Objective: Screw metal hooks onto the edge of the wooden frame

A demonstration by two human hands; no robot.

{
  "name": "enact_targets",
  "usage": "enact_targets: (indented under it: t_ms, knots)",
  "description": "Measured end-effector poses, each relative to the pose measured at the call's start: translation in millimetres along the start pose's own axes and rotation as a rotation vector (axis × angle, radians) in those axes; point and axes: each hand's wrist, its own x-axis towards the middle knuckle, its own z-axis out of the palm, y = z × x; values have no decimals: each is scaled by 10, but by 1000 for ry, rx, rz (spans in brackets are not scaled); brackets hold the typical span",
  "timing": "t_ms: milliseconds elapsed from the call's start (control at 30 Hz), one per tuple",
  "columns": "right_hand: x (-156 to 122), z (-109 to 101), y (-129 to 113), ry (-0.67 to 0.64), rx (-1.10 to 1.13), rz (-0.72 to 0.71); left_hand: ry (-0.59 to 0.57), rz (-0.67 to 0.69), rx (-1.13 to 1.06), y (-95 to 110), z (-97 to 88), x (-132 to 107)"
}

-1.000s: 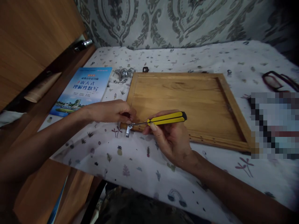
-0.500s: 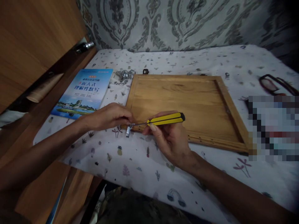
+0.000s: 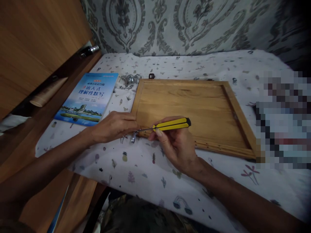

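My right hand (image 3: 178,139) grips a yellow-and-black screwdriver (image 3: 172,124) by its handle, with the shaft pointing left. The screwdriver's tip meets a small silver metal clasp (image 3: 133,138) at the near left corner of a wooden frame panel (image 3: 184,100). Over that corner, my left hand (image 3: 116,126) has its fingers closed together at the clasp's upper end. Its fingertips cover part of the clasp, and any screw there is hidden. The panel lies flat, with small dark holes along its near rail.
A blue book (image 3: 89,97) lies left of the panel. Behind it sits a pile of metal hardware (image 3: 130,80). A dark fitting (image 3: 151,76) shows at the panel's far edge. Blurred-out items (image 3: 286,129) are on the right. A wooden cabinet (image 3: 43,42) borders the patterned tablecloth (image 3: 145,181).
My left fingers have straightened and shifted slightly over the clasp, covering more of it. The right hand and screwdriver hold nearly the same position. The camera view has tilted a little.
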Motion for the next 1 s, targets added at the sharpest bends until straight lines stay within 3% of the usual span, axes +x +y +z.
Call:
enact_targets:
  t_ms: [133, 267, 500, 767, 900, 1000]
  knots:
    - [-3, 1, -5, -5, -13, -9, 31, -114, -221, -23, 52, 7]
    - [-17, 1, 19, -29, -20, -2, 60, -147, -259, -11, 78, -12]
    - [-29, -4, 36, -1, -22, 7, 123, -52, -255, -31, 113, -78]
    - [-2, -9, 17, -8, -82, -3, 57, -78, -256, 15, 30, -56]
    - [-8, -15, 16, -3, -109, -29, 97, -152, -250, -21, 11, -93]
    - [-23, -17, 23, -1, -79, -32, 176, -262, -52, -186, 1, -129]
